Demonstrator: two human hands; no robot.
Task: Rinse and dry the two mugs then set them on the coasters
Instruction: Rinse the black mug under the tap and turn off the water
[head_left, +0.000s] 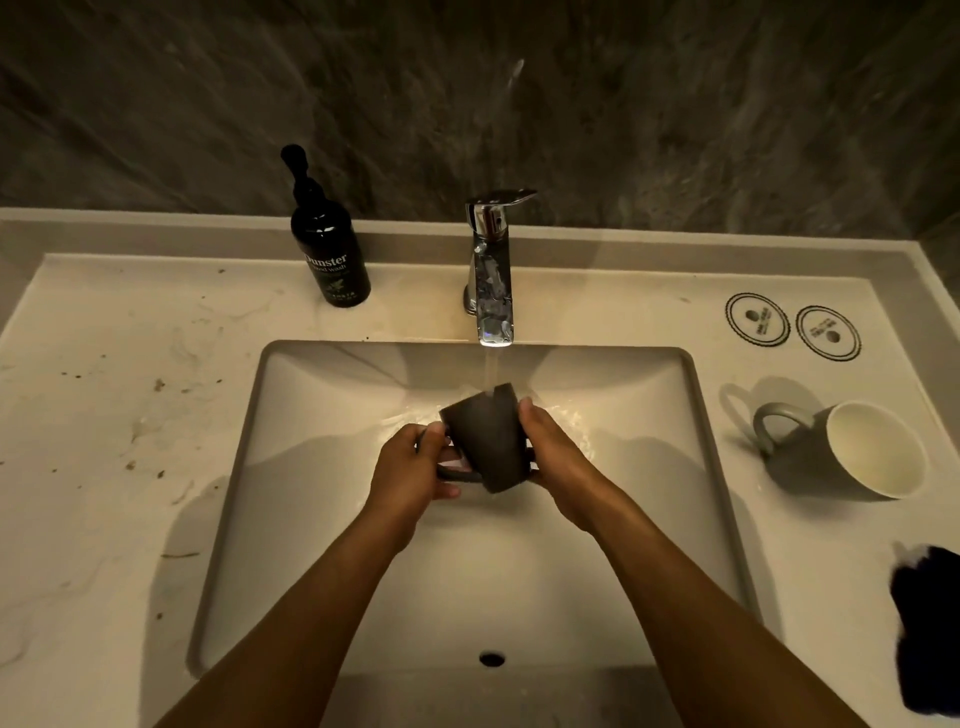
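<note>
Over the sink (291, 519) at centre, the left hand (410, 470) and right hand (558, 457) each keep a closed grip on the dark mug (488, 441) under the tap's (491, 270) stream, while the second mug (852, 449) lies tipped on the desk (104, 415) at 3 o'clock, below two coasters (792, 326) at 2 o'clock.

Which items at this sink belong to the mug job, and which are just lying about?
Job: mug under the tap, in left hand and right hand; second mug; two coasters; tap; dark cloth, probably for drying.
Lying about: soap bottle.
</note>
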